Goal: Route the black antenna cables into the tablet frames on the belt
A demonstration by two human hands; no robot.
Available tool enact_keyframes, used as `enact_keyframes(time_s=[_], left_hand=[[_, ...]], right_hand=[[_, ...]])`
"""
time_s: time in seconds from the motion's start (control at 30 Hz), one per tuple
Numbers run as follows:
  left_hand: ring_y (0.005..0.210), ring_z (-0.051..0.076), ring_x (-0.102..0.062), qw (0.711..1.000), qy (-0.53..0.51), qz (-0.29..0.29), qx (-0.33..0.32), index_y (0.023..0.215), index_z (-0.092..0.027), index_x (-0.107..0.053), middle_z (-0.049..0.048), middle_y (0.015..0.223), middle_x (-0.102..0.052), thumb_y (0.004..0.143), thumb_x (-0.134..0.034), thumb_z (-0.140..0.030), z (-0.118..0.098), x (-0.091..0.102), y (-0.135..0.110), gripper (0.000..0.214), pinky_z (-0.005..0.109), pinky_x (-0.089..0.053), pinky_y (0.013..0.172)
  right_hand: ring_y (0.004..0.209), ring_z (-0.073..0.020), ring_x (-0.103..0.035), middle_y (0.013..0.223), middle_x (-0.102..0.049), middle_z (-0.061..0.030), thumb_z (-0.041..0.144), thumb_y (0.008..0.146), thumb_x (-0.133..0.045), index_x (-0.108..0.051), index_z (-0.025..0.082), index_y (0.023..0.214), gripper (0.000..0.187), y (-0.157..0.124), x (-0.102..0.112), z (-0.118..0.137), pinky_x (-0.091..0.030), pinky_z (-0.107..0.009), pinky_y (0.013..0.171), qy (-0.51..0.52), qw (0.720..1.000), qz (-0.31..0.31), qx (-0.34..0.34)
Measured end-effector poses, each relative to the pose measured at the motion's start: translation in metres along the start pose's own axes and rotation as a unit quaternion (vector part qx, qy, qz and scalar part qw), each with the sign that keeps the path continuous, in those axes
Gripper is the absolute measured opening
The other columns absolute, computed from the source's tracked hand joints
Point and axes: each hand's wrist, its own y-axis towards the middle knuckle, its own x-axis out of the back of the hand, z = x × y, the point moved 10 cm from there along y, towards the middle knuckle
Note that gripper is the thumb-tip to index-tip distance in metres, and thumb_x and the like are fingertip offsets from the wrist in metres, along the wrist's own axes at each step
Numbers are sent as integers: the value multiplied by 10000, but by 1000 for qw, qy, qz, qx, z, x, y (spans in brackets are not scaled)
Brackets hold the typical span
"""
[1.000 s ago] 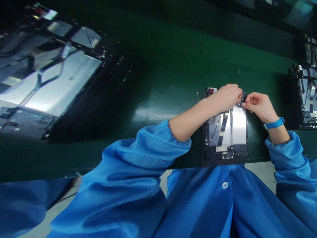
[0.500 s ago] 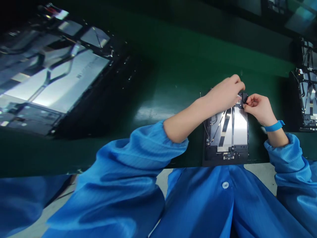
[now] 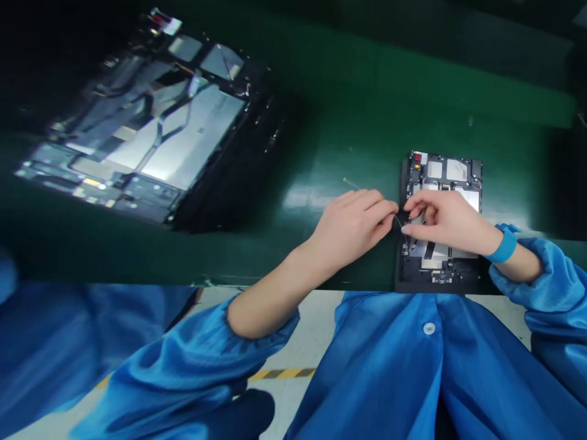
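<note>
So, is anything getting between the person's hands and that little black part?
Nothing visible does: fingers of the left hand and right hand both reach the small black part directly, just over the edge of the opened tablet frame.

One left hand (image 3: 351, 223), one right hand (image 3: 447, 223) and one small black part (image 3: 400, 220) sit right of centre. One green table (image 3: 321, 140) carries two opened tablets: one under the hands (image 3: 443, 171), one at upper left of the frame (image 3: 183, 134). There are two blue sleeves (image 3: 550, 275), one blue wristband (image 3: 505, 245) and one white button (image 3: 429, 328).
</note>
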Motion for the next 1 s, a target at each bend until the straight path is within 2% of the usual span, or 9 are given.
enact_keyframes(time_s=[0.1,0.2,0.27,0.33,0.43,0.5,0.63,0.83,1.0], left_hand=[[878,254,-689,999,-30,-39,-8,1022,-266,-767,82,948,-734,1025,-513,-287,-15,19,-6,256,420,-554,828],[901,231,-685,992,-86,-78,54,1329,-277,-669,97,1120,-724,1002,-554,-292,-12,26,-15,347,408,-577,844],[836,183,-669,974,-153,-93,136,1547,-285,-464,105,1220,-686,979,-578,-267,0,17,-23,580,354,-589,787],[715,126,-628,946,-257,-62,188,1615,-304,-313,87,1210,-656,952,-599,-238,6,-7,-29,726,291,-573,679],[601,69,-556,891,-400,9,214,1568,-319,-325,41,1133,-609,914,-614,-203,2,-45,-31,724,237,-526,581],[582,50,-529,865,-443,24,234,1521,-314,-366,26,1114,-580,899,-605,-176,2,-56,-31,680,223,-507,566],[572,31,-514,845,-469,33,254,1464,-298,-399,8,1102,-545,868,-616,-145,2,-58,-30,652,213,-487,559],[551,23,-486,823,-490,27,288,1391,-307,-435,-29,1010,-492,806,-589,-100,3,-59,-33,639,189,-449,528],[601,55,-492,826,-461,0,323,1227,-252,-505,-61,875,-473,758,-621,-135,14,-57,-29,497,182,-471,546]], right_hand=[[574,-86,-533,684,-646,62,101,787,-691,-621,204,779,124,1,-20,11,-425,-249,662,-48,997,33,44],[569,-91,-524,635,-602,74,51,772,-630,-585,213,743,170,-2,-15,11,-399,-235,643,-82,992,48,79],[575,-96,-523,636,-599,70,59,775,-650,-589,215,743,171,-5,-7,9,-389,-235,637,-111,987,65,99],[588,-106,-526,655,-612,57,76,799,-671,-604,218,754,163,-6,0,7,-388,-242,636,-134,981,73,121],[633,-130,-546,716,-651,26,91,851,-662,-628,221,780,152,-3,4,9,-415,-261,661,-155,972,58,165],[684,-148,-573,762,-679,5,84,868,-649,-644,221,800,152,1,3,12,-440,-275,695,-162,965,47,200],[737,-159,-604,803,-707,-13,59,876,-622,-660,213,817,169,8,0,13,-469,-279,720,-145,960,35,238],[749,-158,-605,815,-689,-12,78,901,-606,-651,215,824,163,15,2,5,-483,-289,744,-113,970,33,215],[768,-163,-594,855,-680,-26,84,911,-579,-635,213,843,156,19,1,0,-468,-294,753,-113,974,23,193]])
